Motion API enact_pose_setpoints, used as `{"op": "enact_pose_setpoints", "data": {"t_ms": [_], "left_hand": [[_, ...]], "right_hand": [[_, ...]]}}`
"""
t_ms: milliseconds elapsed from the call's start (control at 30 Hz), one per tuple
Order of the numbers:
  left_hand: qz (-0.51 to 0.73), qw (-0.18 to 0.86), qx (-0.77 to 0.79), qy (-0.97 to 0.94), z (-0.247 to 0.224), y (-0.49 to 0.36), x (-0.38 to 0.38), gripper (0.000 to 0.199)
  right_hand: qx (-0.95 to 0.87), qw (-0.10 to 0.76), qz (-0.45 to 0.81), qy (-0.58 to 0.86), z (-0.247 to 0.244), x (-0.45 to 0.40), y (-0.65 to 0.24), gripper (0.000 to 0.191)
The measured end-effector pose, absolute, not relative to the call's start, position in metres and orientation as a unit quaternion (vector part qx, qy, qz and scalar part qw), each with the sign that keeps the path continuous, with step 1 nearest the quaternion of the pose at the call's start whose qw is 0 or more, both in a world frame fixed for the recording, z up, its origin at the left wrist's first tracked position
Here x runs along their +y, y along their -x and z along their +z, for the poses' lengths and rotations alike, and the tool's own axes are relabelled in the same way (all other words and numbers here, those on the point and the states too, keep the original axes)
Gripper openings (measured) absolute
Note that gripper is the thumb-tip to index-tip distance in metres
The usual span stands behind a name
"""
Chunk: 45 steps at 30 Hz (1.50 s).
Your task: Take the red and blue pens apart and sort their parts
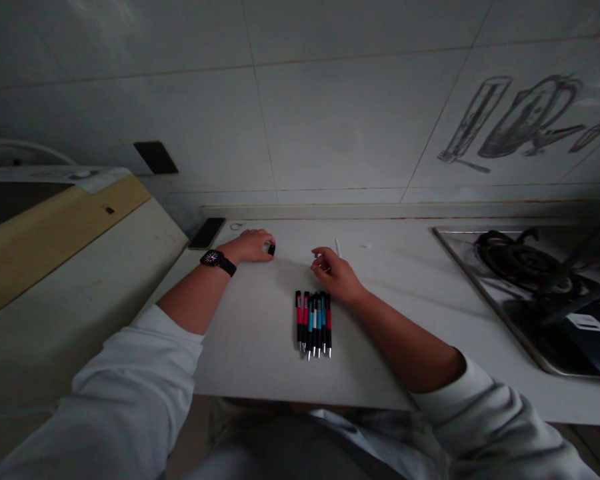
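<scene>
Through the head camera I'm seeing the left hand [251, 245] reaching toward the back of the white counter [250, 347], its thumb and fingers closing around a small black object [271, 250]. Most of that object is hiding in the grip, so I'm not making out what it is. The right hand [336, 275] is hovering nearer the middle, fingers loosely curling with a gap at the tips; I can't tell whether anything thin is sitting between them.

A bundle of pens [314, 325] — red, blue and white barrels with black grips — is lying just on the near side of the right hand, silver tips pointing toward me, and that hand is partly covering the top ends on the right. Behind it a slim white stick [338, 247] is poking out, its lower end disappearing behind the fingers. A tiny clear piece [365, 247] is lying farther right, too faint for me to name. A dark phone [207, 233] is resting beyond the left wrist, and the gas hob [457, 243] is running off the right edge.
</scene>
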<state>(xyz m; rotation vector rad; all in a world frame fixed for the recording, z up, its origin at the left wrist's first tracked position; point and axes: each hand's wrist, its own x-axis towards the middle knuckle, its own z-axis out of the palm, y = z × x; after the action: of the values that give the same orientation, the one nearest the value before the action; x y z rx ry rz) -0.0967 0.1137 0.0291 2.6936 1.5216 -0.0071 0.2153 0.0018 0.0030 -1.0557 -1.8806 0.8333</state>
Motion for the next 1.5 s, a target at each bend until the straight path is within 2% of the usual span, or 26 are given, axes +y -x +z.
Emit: {"op": "enact_pose_setpoints", "data": {"t_ms": [367,500,633,733,967,1133,1300,1500], "left_hand": [[-0.007,0.033,0.495,-0.868,0.03,0.097,0.113,0.055],[0.018,0.028,0.48,-0.877,0.037,0.093,0.105,0.061],[0.07,0.025,0.44,-0.895,0.054,0.072,0.077,0.05],[0.125,0.028,0.427,-0.895,0.064,0.048,0.048,0.039],[0.265,0.092,0.408,-0.869,0.054,0.006,0.007,0.025],[0.337,0.13,0.395,-0.845,0.027,-0.007,0.003,0.015],[0.352,0.163,0.378,-0.841,0.009,-0.006,0.0,0.01],[0.368,0.145,0.381,-0.836,0.008,-0.001,0.0,0.013]], "right_hand": [[-0.764,0.38,0.296,0.429,0.012,0.003,-0.219,0.031],[-0.814,0.279,0.236,0.452,0.026,0.002,-0.231,0.025],[-0.846,0.128,0.229,0.465,0.031,-0.001,-0.241,0.022],[-0.85,0.073,0.228,0.469,0.028,-0.003,-0.241,0.013],[-0.854,0.04,0.2,0.478,0.035,-0.004,-0.241,0.013],[-0.85,-0.004,0.189,0.492,0.053,-0.003,-0.246,0.023],[-0.845,-0.042,0.165,0.508,0.055,-0.003,-0.247,0.022],[-0.835,-0.062,0.155,0.525,0.05,-0.009,-0.246,0.021]]}}
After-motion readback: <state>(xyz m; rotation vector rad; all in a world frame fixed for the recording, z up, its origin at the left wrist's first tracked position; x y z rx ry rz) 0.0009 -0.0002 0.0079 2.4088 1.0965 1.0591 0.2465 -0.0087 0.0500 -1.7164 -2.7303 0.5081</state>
